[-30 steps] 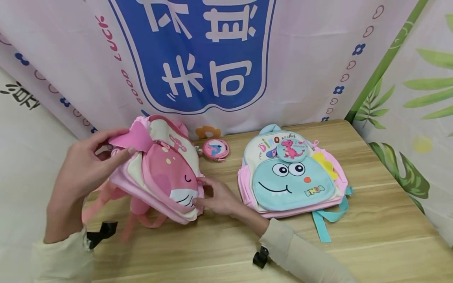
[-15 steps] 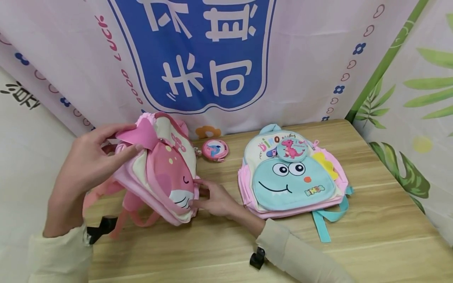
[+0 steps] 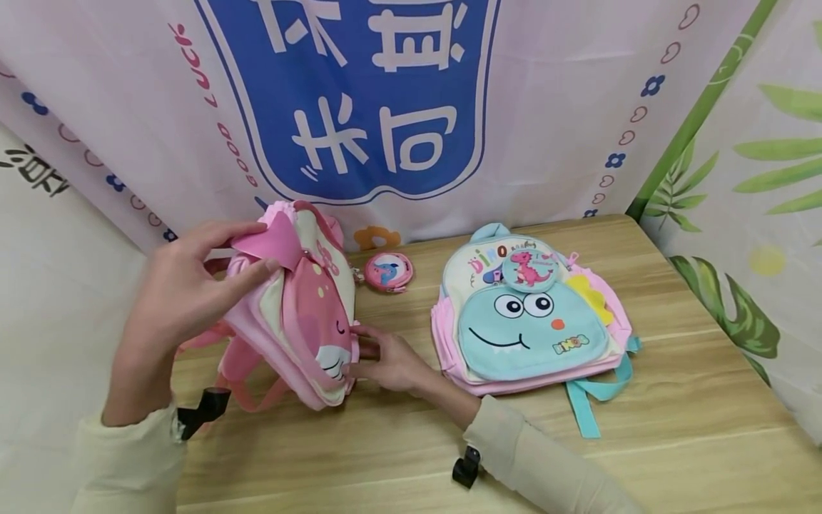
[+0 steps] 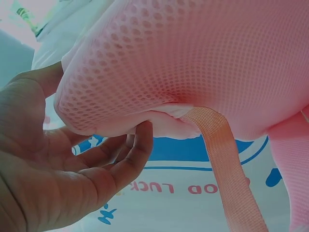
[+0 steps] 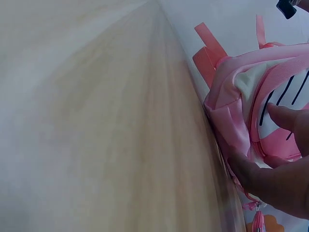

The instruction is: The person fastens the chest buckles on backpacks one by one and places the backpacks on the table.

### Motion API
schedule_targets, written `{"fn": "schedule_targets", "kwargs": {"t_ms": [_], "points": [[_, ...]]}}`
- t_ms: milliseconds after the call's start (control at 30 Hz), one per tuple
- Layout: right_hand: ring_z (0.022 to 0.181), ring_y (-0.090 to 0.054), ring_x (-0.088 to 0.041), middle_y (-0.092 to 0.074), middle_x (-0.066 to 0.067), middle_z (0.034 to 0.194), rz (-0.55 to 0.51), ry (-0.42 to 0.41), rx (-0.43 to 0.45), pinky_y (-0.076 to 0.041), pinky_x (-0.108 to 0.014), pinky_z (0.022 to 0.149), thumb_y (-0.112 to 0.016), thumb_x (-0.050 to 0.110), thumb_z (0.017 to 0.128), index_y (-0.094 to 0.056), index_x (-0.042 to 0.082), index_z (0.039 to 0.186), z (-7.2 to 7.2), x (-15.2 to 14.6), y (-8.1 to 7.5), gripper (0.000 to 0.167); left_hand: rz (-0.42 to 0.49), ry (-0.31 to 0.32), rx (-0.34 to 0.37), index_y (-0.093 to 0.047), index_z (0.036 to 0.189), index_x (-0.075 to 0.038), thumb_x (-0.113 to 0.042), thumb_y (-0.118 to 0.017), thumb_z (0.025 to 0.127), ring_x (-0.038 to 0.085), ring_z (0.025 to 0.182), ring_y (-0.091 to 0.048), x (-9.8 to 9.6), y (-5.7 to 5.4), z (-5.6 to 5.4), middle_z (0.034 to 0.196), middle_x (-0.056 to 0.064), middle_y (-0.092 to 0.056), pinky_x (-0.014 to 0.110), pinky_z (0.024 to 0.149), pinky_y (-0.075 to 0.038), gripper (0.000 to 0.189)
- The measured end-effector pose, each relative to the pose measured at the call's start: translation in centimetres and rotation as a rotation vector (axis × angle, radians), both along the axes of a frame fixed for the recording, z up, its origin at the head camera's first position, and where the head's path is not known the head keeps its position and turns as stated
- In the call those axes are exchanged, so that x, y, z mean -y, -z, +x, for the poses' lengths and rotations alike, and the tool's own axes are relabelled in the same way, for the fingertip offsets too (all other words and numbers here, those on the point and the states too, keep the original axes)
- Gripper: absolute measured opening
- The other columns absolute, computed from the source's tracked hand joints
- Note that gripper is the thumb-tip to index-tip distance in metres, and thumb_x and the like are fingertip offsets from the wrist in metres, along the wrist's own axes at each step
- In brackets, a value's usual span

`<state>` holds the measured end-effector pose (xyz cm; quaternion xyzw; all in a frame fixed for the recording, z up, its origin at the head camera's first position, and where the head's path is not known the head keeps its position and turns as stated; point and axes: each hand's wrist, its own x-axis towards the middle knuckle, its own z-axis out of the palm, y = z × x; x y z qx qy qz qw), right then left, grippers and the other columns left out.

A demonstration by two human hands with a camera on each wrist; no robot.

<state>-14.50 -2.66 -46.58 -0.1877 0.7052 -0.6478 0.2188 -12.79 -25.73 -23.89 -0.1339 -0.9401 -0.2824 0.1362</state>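
A small pink backpack (image 3: 326, 309) with a smiling shark face stands tilted at the left of the table. My left hand (image 3: 186, 285) grips its upper left side by the pink fin. In the left wrist view, that hand (image 4: 72, 164) curls its fingers round the edge of the pink mesh back (image 4: 193, 63). My right hand (image 3: 393, 360) holds the lower right corner, thumb on the white mouth patch. The right wrist view shows the fingers along the bag's side (image 5: 227, 118). A round pink coin purse (image 3: 388, 272) hangs from the backpack's right side and rests on the table.
A blue and pink dinosaur backpack (image 3: 533, 332) lies to the right, its teal strap (image 3: 584, 410) trailing on the wooden table (image 3: 693, 421). A printed curtain (image 3: 546, 107) hangs along the table's back edge. Black wrist mounts (image 3: 465, 467) stick out from the sleeves.
The left hand has moved right and slightly up, turning the pink backpack further onto its side edge. The right hand keeps its hold at the lower corner. The dinosaur backpack has stayed put.
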Motion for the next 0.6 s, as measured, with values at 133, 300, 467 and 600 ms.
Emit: {"fn": "schedule_targets", "kwargs": {"t_ms": [133, 300, 467, 600], "points": [[0.138, -0.065, -0.026, -0.066, -0.015, 0.148, -0.003, -0.006, 0.021, -0.057, -0.032, 0.108, -0.081, 0.015, 0.096, -0.050, 0.011, 0.159, 0.0, -0.3, -0.1, 0.070, 0.014, 0.011, -0.003, -0.067, 0.144, -0.006, -0.023, -0.083, 0.095, 0.027, 0.102, -0.069, 0.0, 0.2, 0.0, 0.134, 0.023, -0.070, -0.005, 0.078, -0.043, 0.055], [0.139, -0.064, -0.028, -0.064, -0.015, 0.150, 0.014, -0.007, 0.026, -0.057, -0.034, 0.110, -0.081, 0.016, 0.096, -0.050, 0.010, 0.158, 0.0, -0.9, -0.2, 0.070, 0.042, 0.057, -0.021, -0.068, 0.144, -0.007, -0.019, -0.083, 0.094, -0.007, 0.097, -0.060, -0.1, 0.5, -0.1, 0.135, 0.021, -0.070, -0.004, 0.080, -0.045, 0.053], [0.144, -0.060, -0.030, -0.058, -0.014, 0.158, 0.071, -0.012, 0.015, -0.053, -0.041, 0.116, -0.079, 0.021, 0.098, -0.046, 0.009, 0.161, -0.1, -1.8, -0.9, 0.073, 0.080, 0.106, -0.028, -0.069, 0.143, -0.007, -0.014, -0.083, 0.094, -0.010, 0.102, -0.059, -0.3, 0.8, -0.2, 0.135, 0.020, -0.070, -0.003, 0.084, -0.046, 0.051], [0.148, -0.055, -0.036, -0.048, -0.012, 0.167, 0.107, -0.015, -0.009, -0.051, -0.048, 0.118, -0.075, 0.025, 0.101, -0.041, 0.010, 0.164, -0.4, -2.9, -2.3, 0.074, 0.118, 0.137, -0.012, -0.069, 0.143, -0.008, -0.011, -0.082, 0.095, -0.008, 0.106, -0.061, -0.5, 1.0, -0.2, 0.138, 0.018, -0.068, 0.000, 0.087, -0.048, 0.050]]}}
